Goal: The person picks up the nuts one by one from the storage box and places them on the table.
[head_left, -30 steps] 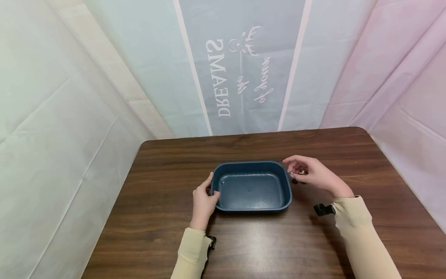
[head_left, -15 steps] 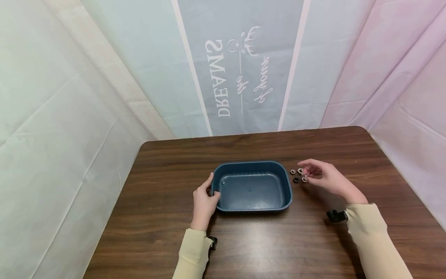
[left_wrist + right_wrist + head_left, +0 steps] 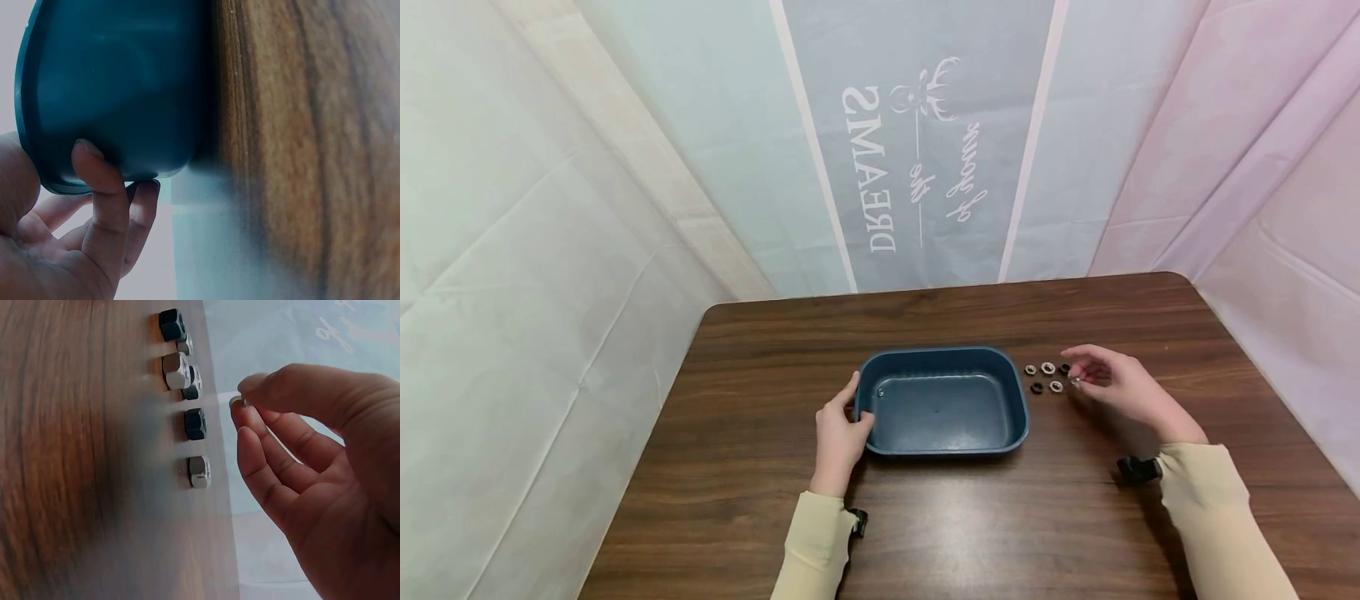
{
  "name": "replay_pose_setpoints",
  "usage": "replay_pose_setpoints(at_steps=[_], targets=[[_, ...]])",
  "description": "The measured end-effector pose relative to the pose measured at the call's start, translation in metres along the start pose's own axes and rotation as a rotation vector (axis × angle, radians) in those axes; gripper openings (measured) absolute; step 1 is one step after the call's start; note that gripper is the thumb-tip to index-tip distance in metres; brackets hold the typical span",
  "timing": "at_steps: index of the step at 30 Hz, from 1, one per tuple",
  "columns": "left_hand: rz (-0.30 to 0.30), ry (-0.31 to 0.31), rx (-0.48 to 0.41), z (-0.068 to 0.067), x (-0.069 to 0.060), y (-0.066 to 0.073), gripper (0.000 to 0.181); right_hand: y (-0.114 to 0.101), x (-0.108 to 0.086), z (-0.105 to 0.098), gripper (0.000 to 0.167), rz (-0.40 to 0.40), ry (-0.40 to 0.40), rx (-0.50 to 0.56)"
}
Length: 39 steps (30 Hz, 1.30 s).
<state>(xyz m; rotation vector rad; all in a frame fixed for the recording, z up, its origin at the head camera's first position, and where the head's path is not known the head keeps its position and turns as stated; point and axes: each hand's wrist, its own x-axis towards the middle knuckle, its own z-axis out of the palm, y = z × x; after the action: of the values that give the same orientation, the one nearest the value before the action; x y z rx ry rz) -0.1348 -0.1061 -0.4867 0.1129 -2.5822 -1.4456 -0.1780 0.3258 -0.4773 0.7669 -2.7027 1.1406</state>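
Note:
My left hand (image 3: pixel 840 433) grips the left end of a dark blue plastic tray (image 3: pixel 942 454), with the thumb over the rim; in the left wrist view its fingers (image 3: pixel 103 206) lie against the outer wall. One small nut (image 3: pixel 881 392) is in the tray near its left wall. Right of the tray, my right hand (image 3: pixel 1120 392) pinches a small silver nut (image 3: pixel 237 402) between thumb and forefinger, mostly hidden by the fingertips. Beside that hand several hex nuts lie in two rows on the table, among them a black nut (image 3: pixel 195 424) and a silver nut (image 3: pixel 199 472).
The brown wood-grain table (image 3: pixel 760 467) has its far edge behind the tray. A printed fabric sheet (image 3: pixel 925 208) hangs beyond it, with pale sheets at both sides. Each wrist wears a black strap device.
My right hand has moved to the right, away from the tray's right end. Several nuts once hidden beneath it now show on the table. The left hand and tray stay put.

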Motion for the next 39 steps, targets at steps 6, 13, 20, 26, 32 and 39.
replay_pose_setpoints(at_steps=[6,13,20,26,32,39], targets=[[0.016,0.006,0.000,-0.001,0.000,0.000,0.066,0.006,-0.004,0.003,0.043,0.057,-0.010,-0.027],[0.009,0.007,0.009,-0.001,-0.001,0.000,0.066,0.008,-0.005,0.011,0.040,0.067,0.007,-0.086],[-0.016,-0.004,-0.003,-0.001,-0.002,0.001,0.066,0.009,-0.006,0.014,0.039,0.089,-0.002,-0.093],[-0.001,-0.003,-0.003,-0.001,-0.002,0.002,0.066,0.012,-0.006,0.015,0.040,0.092,0.009,-0.086],[-0.001,-0.006,0.005,-0.001,-0.002,0.001,0.066,0.015,-0.008,0.018,0.041,0.093,0.021,-0.096],[0.000,-0.004,0.002,-0.001,-0.001,0.001,0.067,0.015,-0.008,0.020,0.042,0.102,0.043,-0.096]])
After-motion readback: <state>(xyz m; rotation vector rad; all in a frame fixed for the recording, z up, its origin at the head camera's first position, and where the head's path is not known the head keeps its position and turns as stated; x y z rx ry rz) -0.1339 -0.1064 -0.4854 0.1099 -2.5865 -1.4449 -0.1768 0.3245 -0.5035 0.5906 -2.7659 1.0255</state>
